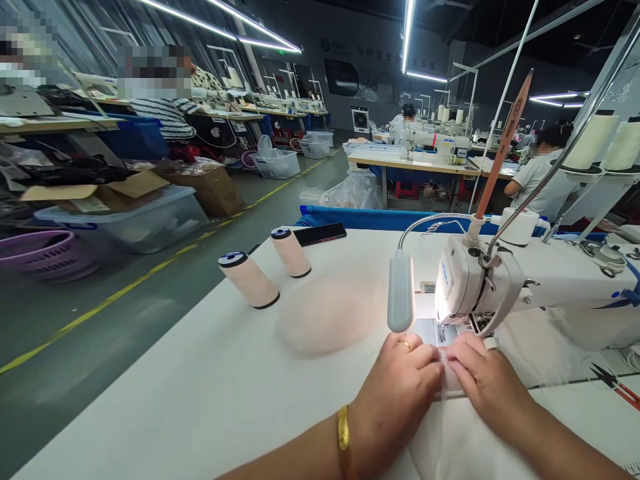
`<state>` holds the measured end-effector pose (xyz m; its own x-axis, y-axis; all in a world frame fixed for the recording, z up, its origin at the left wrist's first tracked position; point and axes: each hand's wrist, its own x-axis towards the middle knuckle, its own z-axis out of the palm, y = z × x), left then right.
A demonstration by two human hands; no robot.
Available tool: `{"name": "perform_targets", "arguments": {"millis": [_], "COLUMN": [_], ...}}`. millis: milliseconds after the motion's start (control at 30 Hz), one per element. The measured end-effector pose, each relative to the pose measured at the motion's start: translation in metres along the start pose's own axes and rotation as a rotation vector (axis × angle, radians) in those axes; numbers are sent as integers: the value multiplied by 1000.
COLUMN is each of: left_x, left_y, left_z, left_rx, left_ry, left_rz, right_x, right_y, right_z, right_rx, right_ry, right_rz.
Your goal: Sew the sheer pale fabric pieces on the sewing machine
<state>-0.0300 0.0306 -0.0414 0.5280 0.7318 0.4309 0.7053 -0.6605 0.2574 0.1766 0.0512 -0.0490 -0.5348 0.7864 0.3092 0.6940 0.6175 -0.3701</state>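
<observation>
Both hands are close together in front of the needle area of a white sewing machine. My left hand, with a ring and a gold bracelet, has its fingers closed on pale sheer fabric. My right hand pinches the same fabric just beside it, at the metal needle plate. The cloth hangs down from the fingers towards me, and more of it lies under the machine arm on the right. A grey lamp head on a bendy neck lights the spot.
Two peach thread cones and a black phone occupy the white table at left. Red-handled snips lie at the right edge. A brown pencil stands upright on the machine. Other people sit at machines behind.
</observation>
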Motion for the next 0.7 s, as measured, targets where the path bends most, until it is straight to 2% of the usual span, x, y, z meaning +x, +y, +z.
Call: {"name": "perform_targets", "arguments": {"millis": [100,433,700], "left_x": [2,5,7], "left_y": [3,7,8], "left_z": [-4,-9,-9], "left_rx": [6,40,53], "left_ry": [-23,-53,-84], "left_rz": [-18,-79,-126], "right_x": [0,1,3], "right_y": [0,12,21], "right_z": [-5,4,10], "right_rx": [-32,-180,-249], "right_ry": [-32,101,117], "right_rz": [-52,-38,-51]}}
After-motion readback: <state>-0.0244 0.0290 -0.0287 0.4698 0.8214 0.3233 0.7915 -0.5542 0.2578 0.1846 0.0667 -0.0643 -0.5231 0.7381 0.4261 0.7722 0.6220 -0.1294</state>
